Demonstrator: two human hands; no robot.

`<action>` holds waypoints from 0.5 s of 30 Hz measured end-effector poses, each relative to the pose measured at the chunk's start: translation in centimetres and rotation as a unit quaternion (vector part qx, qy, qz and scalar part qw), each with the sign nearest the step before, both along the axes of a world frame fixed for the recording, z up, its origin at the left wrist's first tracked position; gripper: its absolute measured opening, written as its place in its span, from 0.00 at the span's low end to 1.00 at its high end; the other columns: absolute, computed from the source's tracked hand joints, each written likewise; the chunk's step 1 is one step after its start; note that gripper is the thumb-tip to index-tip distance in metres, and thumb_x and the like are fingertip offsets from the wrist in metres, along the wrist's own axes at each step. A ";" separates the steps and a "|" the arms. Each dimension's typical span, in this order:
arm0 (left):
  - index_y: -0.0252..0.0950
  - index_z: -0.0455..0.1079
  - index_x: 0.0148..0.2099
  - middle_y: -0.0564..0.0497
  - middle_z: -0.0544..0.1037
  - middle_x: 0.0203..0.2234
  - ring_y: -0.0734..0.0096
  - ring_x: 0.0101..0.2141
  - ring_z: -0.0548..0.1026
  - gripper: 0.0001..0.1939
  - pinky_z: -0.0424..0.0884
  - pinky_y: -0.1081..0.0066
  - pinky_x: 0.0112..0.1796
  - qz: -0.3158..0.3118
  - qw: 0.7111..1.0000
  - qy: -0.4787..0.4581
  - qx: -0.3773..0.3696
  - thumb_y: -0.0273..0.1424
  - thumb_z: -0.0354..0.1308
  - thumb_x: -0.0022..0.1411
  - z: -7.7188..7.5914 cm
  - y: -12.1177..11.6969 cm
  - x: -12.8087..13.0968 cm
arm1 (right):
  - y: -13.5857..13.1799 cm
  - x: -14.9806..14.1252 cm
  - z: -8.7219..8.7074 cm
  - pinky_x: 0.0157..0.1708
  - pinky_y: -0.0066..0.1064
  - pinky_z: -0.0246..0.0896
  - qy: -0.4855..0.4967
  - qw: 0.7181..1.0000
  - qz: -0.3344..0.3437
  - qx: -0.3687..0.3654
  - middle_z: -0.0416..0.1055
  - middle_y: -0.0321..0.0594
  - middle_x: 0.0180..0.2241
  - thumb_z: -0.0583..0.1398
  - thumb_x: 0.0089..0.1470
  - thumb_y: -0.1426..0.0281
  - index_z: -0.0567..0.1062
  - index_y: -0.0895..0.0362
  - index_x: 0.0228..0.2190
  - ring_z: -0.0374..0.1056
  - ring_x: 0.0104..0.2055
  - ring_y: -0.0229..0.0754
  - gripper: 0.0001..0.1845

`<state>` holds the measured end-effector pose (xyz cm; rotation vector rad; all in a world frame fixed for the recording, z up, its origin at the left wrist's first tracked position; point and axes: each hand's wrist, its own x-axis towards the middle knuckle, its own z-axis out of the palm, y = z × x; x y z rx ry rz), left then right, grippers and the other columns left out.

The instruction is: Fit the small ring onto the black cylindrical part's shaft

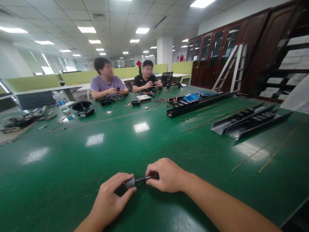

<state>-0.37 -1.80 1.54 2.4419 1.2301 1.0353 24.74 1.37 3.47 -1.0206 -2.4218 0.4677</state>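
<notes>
Between my hands, low over the green table (pixel 74 177), is a small metal part with a grey cylindrical body (pixel 130 183) and a thin dark shaft (pixel 141 179). It looks like a small motor with a shaft, though its exact kind is too small to tell. My left hand (pixel 112 197) grips the cylinder between thumb and fingers. At the shaft's right end, the thumb and forefinger of my right hand (pixel 165 176) are pinched around a dark tip. What lies inside that pinch is partly hidden.
Black metal channels (pixel 250 122) and thin brass-coloured rods (pixel 208 121) lie to the right. A blue-filled black tray (pixel 194 102) is behind them. A black headset (pixel 83 109) sits at the far left. Two people (pixel 107 82) handle small dark items across the table. A stepladder (pixel 231 70) stands beyond.
</notes>
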 end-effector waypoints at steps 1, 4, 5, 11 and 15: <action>0.40 0.72 0.50 0.48 0.79 0.40 0.65 0.40 0.78 0.14 0.76 0.67 0.43 0.000 1.000 0.001 -0.001 0.33 0.62 0.61 0.0 0.0 0.0 | 0.0 0.0 0.0 0.35 0.28 0.60 0.000 1.000 0.000 0.000 0.77 0.35 0.29 0.63 0.52 0.64 0.78 0.53 0.34 0.72 0.31 0.39 0.08; 0.40 0.72 0.50 0.48 0.79 0.40 0.65 0.40 0.78 0.14 0.76 0.67 0.42 0.001 1.000 0.002 -0.004 0.33 0.62 0.61 0.1 0.0 0.0 | -0.1 0.0 0.0 0.34 0.28 0.60 0.001 1.000 -0.009 -0.005 0.77 0.35 0.28 0.63 0.52 0.64 0.78 0.53 0.34 0.72 0.31 0.39 0.07; 0.41 0.72 0.50 0.48 0.79 0.40 0.66 0.40 0.78 0.14 0.76 0.67 0.42 0.003 1.000 0.002 -0.005 0.33 0.62 0.61 0.2 0.0 0.0 | -0.1 0.1 0.0 0.34 0.27 0.60 0.002 1.000 -0.012 -0.009 0.77 0.35 0.28 0.63 0.52 0.64 0.78 0.53 0.34 0.72 0.31 0.39 0.07; 0.41 0.72 0.50 0.48 0.79 0.40 0.66 0.40 0.78 0.14 0.76 0.68 0.43 0.008 1.000 -0.001 -0.003 0.33 0.62 0.61 0.2 0.0 -0.1 | 0.1 0.3 0.0 0.33 0.27 0.61 0.001 1.000 -0.012 -0.012 0.77 0.35 0.29 0.63 0.52 0.65 0.78 0.53 0.34 0.72 0.31 0.38 0.08; 0.41 0.73 0.50 0.49 0.79 0.41 0.66 0.40 0.78 0.15 0.76 0.68 0.43 0.014 1.000 0.004 -0.001 0.34 0.63 0.60 0.1 0.1 -0.1 | 0.1 0.4 0.1 0.33 0.27 0.60 0.002 1.000 -0.009 -0.011 0.77 0.35 0.29 0.63 0.52 0.65 0.78 0.53 0.34 0.72 0.31 0.38 0.08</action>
